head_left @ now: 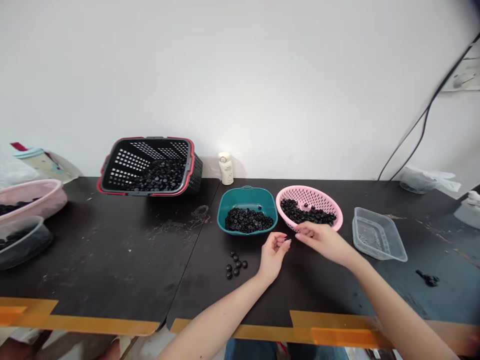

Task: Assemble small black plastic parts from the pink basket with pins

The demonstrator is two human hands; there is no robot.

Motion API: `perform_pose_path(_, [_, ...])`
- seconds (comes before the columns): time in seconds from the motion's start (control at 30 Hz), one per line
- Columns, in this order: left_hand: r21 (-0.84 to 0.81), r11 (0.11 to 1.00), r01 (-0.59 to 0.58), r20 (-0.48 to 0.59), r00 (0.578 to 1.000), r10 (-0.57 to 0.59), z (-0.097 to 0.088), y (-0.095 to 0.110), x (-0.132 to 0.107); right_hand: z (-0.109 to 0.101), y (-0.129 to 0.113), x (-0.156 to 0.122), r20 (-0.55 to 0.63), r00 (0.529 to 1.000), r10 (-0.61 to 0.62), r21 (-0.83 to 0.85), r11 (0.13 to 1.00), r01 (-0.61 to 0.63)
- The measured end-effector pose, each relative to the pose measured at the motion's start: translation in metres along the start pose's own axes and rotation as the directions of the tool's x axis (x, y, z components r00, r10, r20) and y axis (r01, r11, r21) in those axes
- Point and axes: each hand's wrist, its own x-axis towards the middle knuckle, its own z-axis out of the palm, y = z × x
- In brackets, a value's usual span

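Pink basket (309, 193) (holes in rows), teal bowl (245, 198)

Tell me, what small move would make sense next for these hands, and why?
Probably the left hand should pick up one of the loose black discs on the table. That small group lies just beside this hand, apart from the heaps in the teal bowl and the pink basket, so it looks like the nearest thing to reach.

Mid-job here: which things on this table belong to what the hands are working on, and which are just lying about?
Working items, judging by the hands:
left hand; right hand; pink colander; teal bowl; loose black discs

Lying about:
white bottle; clear plastic tray; red-rimmed basket
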Motion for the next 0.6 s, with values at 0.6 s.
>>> perform_pose_path(0.6, [-0.066,0.993,0.103,-0.027,0.994,-0.105,0.001,-0.007,0.002,0.002,0.042,0.108,0.011,0.999,0.051,-0.222,0.974,-0.047])
